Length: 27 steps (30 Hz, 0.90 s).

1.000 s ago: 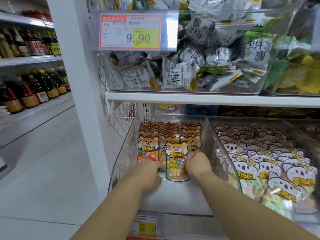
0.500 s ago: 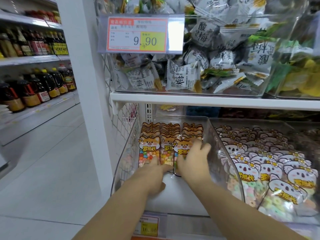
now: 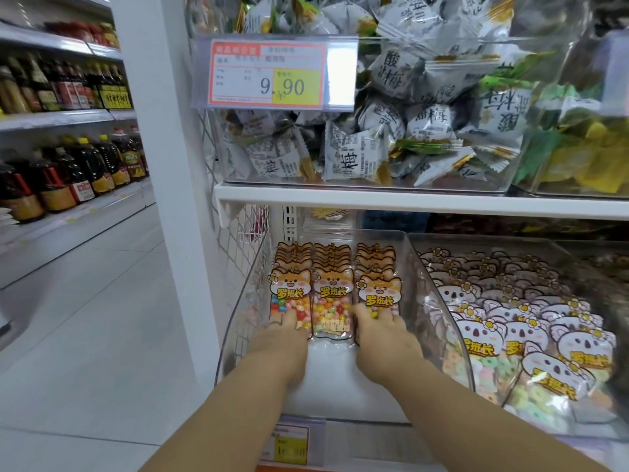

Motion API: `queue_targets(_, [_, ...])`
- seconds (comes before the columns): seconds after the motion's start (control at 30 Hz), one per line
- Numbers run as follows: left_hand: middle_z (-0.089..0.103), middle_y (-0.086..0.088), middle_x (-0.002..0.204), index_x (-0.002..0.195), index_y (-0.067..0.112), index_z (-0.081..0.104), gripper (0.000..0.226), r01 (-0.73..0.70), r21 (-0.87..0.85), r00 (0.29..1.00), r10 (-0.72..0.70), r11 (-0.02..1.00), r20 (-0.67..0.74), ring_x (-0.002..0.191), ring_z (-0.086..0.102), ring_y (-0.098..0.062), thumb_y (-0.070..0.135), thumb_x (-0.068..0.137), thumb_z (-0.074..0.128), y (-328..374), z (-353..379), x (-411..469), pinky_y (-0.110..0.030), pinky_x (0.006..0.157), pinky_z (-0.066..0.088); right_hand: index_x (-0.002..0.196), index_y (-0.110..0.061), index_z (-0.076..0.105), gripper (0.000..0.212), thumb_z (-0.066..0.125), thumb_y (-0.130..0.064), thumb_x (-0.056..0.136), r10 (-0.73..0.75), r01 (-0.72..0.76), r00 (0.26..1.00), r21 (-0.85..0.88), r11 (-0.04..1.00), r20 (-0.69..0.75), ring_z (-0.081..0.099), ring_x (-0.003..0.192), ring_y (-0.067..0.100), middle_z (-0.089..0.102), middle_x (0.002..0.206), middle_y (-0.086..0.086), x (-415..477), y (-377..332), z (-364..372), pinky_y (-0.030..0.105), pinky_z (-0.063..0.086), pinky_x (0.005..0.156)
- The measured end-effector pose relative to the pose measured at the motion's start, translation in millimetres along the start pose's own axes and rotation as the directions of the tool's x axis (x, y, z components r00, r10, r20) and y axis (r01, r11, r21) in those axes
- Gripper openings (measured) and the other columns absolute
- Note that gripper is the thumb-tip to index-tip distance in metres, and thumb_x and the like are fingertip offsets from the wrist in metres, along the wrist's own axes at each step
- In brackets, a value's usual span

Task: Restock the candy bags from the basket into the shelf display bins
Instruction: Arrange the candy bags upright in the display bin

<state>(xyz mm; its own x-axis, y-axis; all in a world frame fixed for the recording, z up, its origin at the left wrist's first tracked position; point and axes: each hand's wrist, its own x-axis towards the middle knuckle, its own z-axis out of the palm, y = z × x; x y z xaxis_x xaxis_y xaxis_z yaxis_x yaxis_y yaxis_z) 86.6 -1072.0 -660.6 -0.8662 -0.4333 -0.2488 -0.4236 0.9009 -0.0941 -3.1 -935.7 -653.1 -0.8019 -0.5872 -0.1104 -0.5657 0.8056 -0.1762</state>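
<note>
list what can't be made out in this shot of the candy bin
Head view only:
- Basket: out of frame.
- Lower price tag: digits blurred.
- Left hand and right hand: whether they press or grip the front bags is unclear, since the fingers are seen from behind.
- Bottoms of those bags: covered by the hands.
- Stock behind the bins: dark, shadowed by the upper shelf.

3 bag rows (image 3: 332, 294) in bin (image 3: 332, 379), seemingly leaning

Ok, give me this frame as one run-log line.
stage: squaring fox candy bags in clear bin | left hand: fingers on left front bag | right hand: fingers on right front bag | basket: not in view
</note>
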Motion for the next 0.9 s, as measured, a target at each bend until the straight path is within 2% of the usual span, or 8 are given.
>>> queue_targets(0.1, [0.019, -0.014, 0.156, 0.144, 0.016, 0.043, 0.051, 0.009, -0.007, 0.999, -0.01, 1.0, -0.042, 0.138, 0.032, -0.036, 0.011, 0.093, 0.049, 1, -1, 1, -0.048, 0.11, 0.038, 0.141, -0.029, 0.028, 0.061, 0.048, -0.008, 0.087, 0.001, -0.001, 1.0, 0.032, 0.999, 0.004, 0.036, 0.129, 0.037, 0.038, 0.135, 0.016, 1, -2, 0, 0.046, 0.042, 0.101])
queue_targets(0.2, [0.031, -0.012, 0.142, 0.138, 0.023, 0.041, 0.048, -0.061, -0.051, 0.989, 0.053, 0.997, -0.141, 0.131, 0.04, -0.035, 0.012, 0.093, 0.052, 5, -6, 2, -0.045, 0.102, 0.043, 0.137, -0.026, 0.035, 0.051, 0.048, -0.012, 0.09, 0.002, -0.003, 1.0, 0.034, 0.999, 0.006, 0.033, 0.132, 0.037, 0.036, 0.137, 0.013, 0, -3, 2, 0.046, 0.042, 0.103])
queue_targets(0.3, [0.02, -0.013, 0.152, 0.155, 0.044, 0.012, 0.079, -0.106, -0.023, 0.991, 0.104, 0.994, -0.083, 0.141, 0.028, -0.039, 0.011, 0.094, 0.05, 6, -5, 3, -0.046, 0.104, 0.038, 0.143, -0.023, 0.032, 0.054, 0.05, -0.015, 0.092, 0.027, -0.029, 0.998, 0.027, 0.999, 0.053, 0.028, 0.138, 0.038, 0.03, 0.144, 0.015, 1, -2, 4, 0.046, 0.038, 0.109])
queue_targets(0.33, [0.014, -0.014, 0.157, 0.155, 0.048, 0.003, 0.084, -0.097, 0.018, 0.994, 0.098, 0.995, -0.05, 0.143, 0.025, -0.039, 0.011, 0.095, 0.048, 6, -4, 3, -0.047, 0.106, 0.037, 0.144, -0.021, 0.032, 0.055, 0.05, -0.016, 0.093, 0.038, -0.039, 0.998, 0.022, 0.999, 0.058, 0.028, 0.138, 0.039, 0.028, 0.146, 0.017, 1, -2, 4, 0.046, 0.038, 0.109])
queue_targets(0.4, [0.003, -0.014, 0.163, 0.155, 0.05, -0.002, 0.085, -0.083, 0.049, 0.997, 0.083, 0.995, -0.006, 0.146, 0.018, -0.04, 0.011, 0.096, 0.046, 6, -2, 2, -0.05, 0.11, 0.032, 0.145, -0.019, 0.031, 0.056, 0.05, -0.016, 0.093, 0.057, -0.058, 0.997, 0.016, 0.998, 0.056, 0.028, 0.137, 0.04, 0.022, 0.146, 0.018, 0, -3, 5, 0.044, 0.037, 0.109])
queue_targets(0.53, [-0.002, -0.014, 0.164, 0.156, 0.048, 0.006, 0.077, -0.079, 0.077, 0.997, 0.078, 0.994, 0.019, 0.15, 0.008, -0.039, 0.015, 0.098, 0.045, 6, -2, 0, -0.05, 0.115, 0.025, 0.146, -0.019, 0.03, 0.058, 0.05, -0.015, 0.091, 0.048, -0.049, 0.999, 0.042, 0.998, 0.025, 0.032, 0.132, 0.039, 0.019, 0.141, 0.016, 2, -4, 7, 0.041, 0.037, 0.108])
queue_targets(0.7, [0.004, -0.011, 0.161, 0.155, 0.047, 0.014, 0.072, -0.063, 0.04, 0.997, 0.061, 0.997, 0.045, 0.146, 0.017, -0.037, 0.018, 0.098, 0.045, 5, -5, 1, -0.048, 0.115, 0.025, 0.148, -0.021, 0.029, 0.061, 0.05, -0.013, 0.091, 0.031, -0.035, 0.997, 0.058, 0.998, 0.068, 0.032, 0.135, 0.04, 0.008, 0.15, 0.019, 0, -4, 2, 0.041, 0.035, 0.11])
queue_targets(0.9, [0.027, -0.011, 0.149, 0.149, 0.042, 0.035, 0.054, -0.08, -0.025, 0.992, 0.082, 0.996, 0.101, 0.135, 0.038, -0.036, 0.025, 0.099, 0.049, 2, -19, -5, -0.045, 0.107, 0.04, 0.147, -0.022, 0.035, 0.06, 0.049, -0.011, 0.09, 0.02, -0.033, 0.982, 0.063, 0.997, 0.187, 0.043, 0.133, 0.039, -0.004, 0.159, 0.016, -7, 3, -10, 0.041, 0.043, 0.105])
